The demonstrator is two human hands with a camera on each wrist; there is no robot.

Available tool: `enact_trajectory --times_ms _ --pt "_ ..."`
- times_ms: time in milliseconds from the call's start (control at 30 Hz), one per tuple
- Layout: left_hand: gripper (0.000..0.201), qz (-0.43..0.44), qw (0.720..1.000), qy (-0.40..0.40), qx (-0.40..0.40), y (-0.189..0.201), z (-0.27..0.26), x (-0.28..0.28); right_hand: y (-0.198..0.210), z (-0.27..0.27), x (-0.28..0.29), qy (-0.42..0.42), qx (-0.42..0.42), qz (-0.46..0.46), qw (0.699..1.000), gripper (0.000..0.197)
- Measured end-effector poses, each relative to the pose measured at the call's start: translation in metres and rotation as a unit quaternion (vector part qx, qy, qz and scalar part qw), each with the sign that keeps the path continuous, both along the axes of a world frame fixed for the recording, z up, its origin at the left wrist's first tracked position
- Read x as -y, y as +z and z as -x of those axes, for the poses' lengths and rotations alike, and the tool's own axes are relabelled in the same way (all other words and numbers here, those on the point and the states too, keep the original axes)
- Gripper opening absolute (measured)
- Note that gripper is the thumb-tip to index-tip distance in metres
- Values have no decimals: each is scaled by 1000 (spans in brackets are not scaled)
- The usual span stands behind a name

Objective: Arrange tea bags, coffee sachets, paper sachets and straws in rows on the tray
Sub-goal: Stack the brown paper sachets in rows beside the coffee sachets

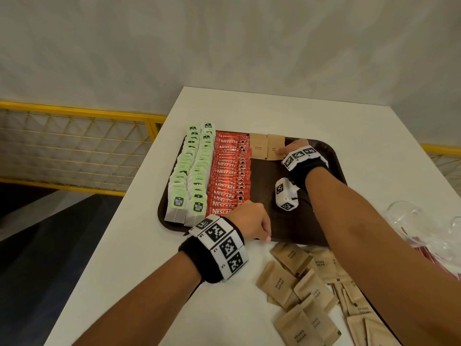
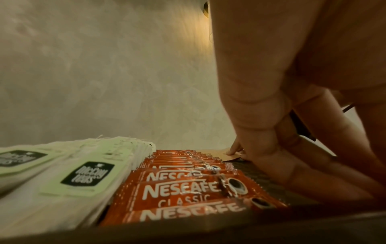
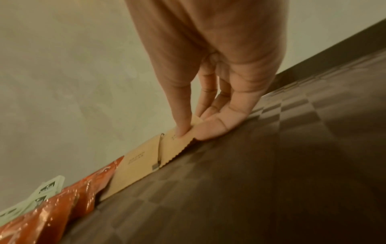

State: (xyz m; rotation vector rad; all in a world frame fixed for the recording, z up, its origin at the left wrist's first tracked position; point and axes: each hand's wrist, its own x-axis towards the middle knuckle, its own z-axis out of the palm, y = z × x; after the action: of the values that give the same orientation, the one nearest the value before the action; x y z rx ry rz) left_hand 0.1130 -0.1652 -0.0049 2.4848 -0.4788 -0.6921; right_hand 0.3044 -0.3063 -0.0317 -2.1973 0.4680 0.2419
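White counter (image 1: 139,283) under a pale wall carries everything, and nearest the person a loose heap of brown paper sachets (image 1: 303,293) lies unsorted, with what look like straws (image 1: 424,253) under clear plastic at the right edge, though that corner is too cut off to be sure. Just beyond, the left hand (image 1: 252,223) rests at the near rim of the dark tray (image 1: 334,156), fingers curled under; what they hold, if anything, I cannot tell. On the tray, tea bags (image 1: 185,181) fill two overlapping rows at the left, coffee sachets (image 1: 228,176) stand in rows beside them, and at the far rim two brown sachets begin a new row. The right hand (image 1: 293,147) reaches there, its fingers (image 3: 183,130) nearly straight and pressing down on the second placed sachet (image 3: 177,142), touching the first placed sachet (image 3: 135,163). The risk, as I judge it, is a sideways drag: lifting the fingertips carelessly could skew this light packet or nudge its neighbour against the coffee, and the forearm crossing the tray could brush the bare middle. Only the right wrist view shows the serrated edge and the contact; only the head view shows the waiting heap, while the left wrist view shows the coffee labels close up.
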Motion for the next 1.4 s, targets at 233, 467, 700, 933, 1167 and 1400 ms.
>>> enact_trajectory --times_ms 233,467,700,933,1167,1400 --pt "23 -10 1000 -2 7 2 5 0 10 6 -3 28 -4 83 996 26" --pt "21 -12 1000 12 18 1 6 0 12 9 4 25 25 32 999 24" --pt "22 -6 999 -3 34 1 16 -3 55 60 16 2 119 -122 985 10" --pt "36 30 993 -5 111 6 40 -3 87 188 51 200 92 -131 967 4" --pt "88 -58 977 -202 46 8 73 33 74 287 105 186 46 40 981 30" --pt "92 -129 970 -203 42 -5 76 43 42 346 122 229 -108 174 952 31"
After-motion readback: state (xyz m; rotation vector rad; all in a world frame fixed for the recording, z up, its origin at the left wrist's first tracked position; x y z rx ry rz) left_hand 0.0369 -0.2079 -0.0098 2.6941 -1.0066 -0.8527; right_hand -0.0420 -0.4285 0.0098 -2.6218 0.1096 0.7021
